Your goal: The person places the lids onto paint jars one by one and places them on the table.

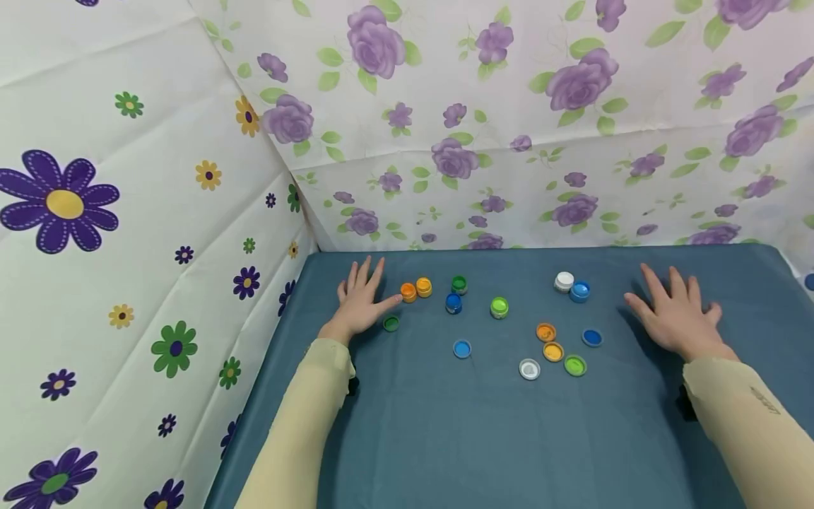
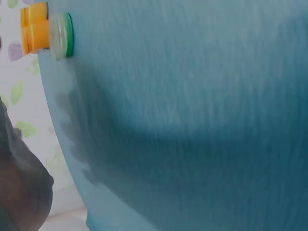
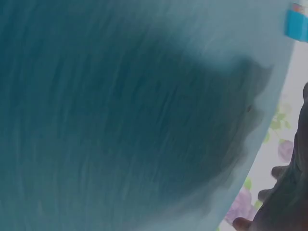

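Small paint jars stand on the blue-grey cloth. My left hand (image 1: 360, 304) is held with fingers spread at the left, its thumb tip beside an orange jar (image 1: 408, 293) and a yellow jar (image 1: 423, 286). Just below that thumb lies a green lid (image 1: 391, 323). At the right, my right hand (image 1: 679, 318) spreads its fingers, holding nothing, nearest to a light blue jar (image 1: 579, 291) and a white jar (image 1: 564, 281). In the left wrist view the green lid (image 2: 61, 36) and orange jar (image 2: 36, 36) show beyond the hand's shadow; the right wrist view catches a blue jar (image 3: 297, 24).
Midway stand a dark green jar (image 1: 459, 285), a dark blue jar (image 1: 453, 304) and a lime jar (image 1: 499, 307). Loose lids lie nearer: light blue (image 1: 462, 348), white (image 1: 529, 369), orange (image 1: 545, 332), yellow (image 1: 553, 351), lime (image 1: 575, 365), dark blue (image 1: 592, 338). Flowered sheets (image 1: 445, 198) border the table.
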`<state>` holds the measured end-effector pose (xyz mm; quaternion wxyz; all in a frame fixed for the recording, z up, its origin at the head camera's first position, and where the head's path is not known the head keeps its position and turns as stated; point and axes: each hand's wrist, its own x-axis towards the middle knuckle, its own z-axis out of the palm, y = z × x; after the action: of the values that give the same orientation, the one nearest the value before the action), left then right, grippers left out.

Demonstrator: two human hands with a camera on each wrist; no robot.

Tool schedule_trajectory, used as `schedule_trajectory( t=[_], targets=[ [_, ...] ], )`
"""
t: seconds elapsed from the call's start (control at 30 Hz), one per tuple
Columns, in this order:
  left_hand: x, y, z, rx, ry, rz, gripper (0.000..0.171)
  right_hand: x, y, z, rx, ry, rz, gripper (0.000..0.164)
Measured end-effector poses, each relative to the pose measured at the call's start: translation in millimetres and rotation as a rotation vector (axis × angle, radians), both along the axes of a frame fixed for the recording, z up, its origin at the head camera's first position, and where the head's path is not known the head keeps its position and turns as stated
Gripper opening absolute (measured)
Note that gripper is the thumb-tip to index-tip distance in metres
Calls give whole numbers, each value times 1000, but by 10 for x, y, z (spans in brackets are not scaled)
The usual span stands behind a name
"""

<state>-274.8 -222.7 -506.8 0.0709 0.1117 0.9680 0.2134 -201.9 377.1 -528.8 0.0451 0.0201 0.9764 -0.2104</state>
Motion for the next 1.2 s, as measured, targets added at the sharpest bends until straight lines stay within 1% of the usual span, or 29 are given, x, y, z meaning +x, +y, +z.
schedule_trajectory(
  t=[0.07,0.17,0.37,0.43,0.53,0.63,0.77,0.97,1.2],
  targets=[
    [30,57,-7,51,-3,27,93,37,-9,3,-56,3,-30,87],
    [48,126,-40,89,-7,67,86,83,-59,18,-136,21,-57,85],
    [72,245,-114,181,-51,145,69,223,-236,52,-264,109,-64,77],
    [76,284,-124,196,-60,161,67,274,-285,54,-302,152,-59,74],
    [70,322,-142,184,-59,166,65,345,-331,50,-342,199,-55,71],
    [57,345,-149,164,-55,164,63,404,-368,55,-364,218,-58,69],
    [46,394,-120,164,-63,174,61,442,-418,86,-369,219,-69,68],
    [27,469,-73,169,-71,200,60,428,-440,142,-361,205,-67,70],
    [10,508,-63,175,-67,228,55,424,-430,185,-359,198,-70,70]
  ],
)
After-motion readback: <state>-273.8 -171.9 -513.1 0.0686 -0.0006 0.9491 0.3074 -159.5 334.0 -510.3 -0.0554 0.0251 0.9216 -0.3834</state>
